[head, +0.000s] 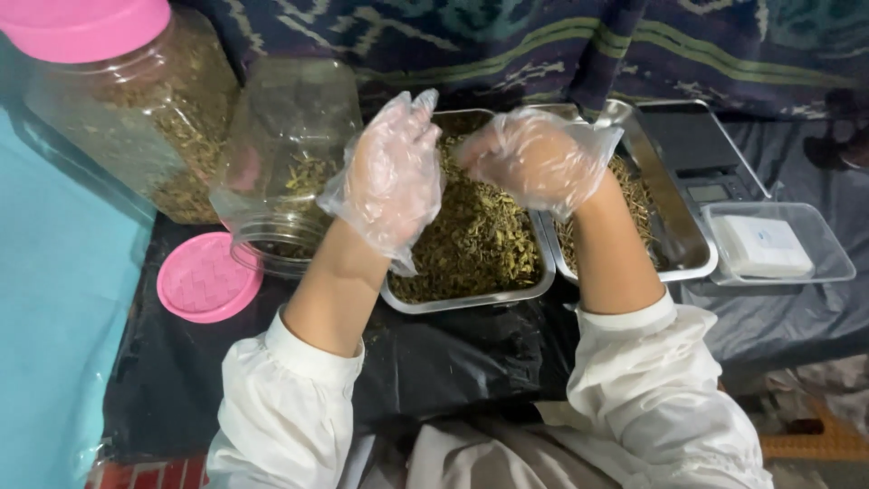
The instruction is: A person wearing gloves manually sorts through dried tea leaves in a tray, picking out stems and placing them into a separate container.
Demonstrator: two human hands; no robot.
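Both my hands wear loose clear plastic gloves and hover over a steel tray (471,297) filled with dried green-brown leaves (480,237). My left hand (394,172) is over the tray's left side, fingers together and curled slightly, with nothing clearly held. My right hand (534,158) is cupped over the tray's far right corner, and whether it holds leaves I cannot tell. A second steel tray (692,263) with more dried leaves lies just to the right, under my right forearm.
An open clear plastic jar (285,163) lies tilted left of the tray, some leaves inside, its pink lid (206,278) beside it. A full pink-capped jar (136,100) stands far left. A digital scale (701,154) and a clear plastic box (778,243) sit right.
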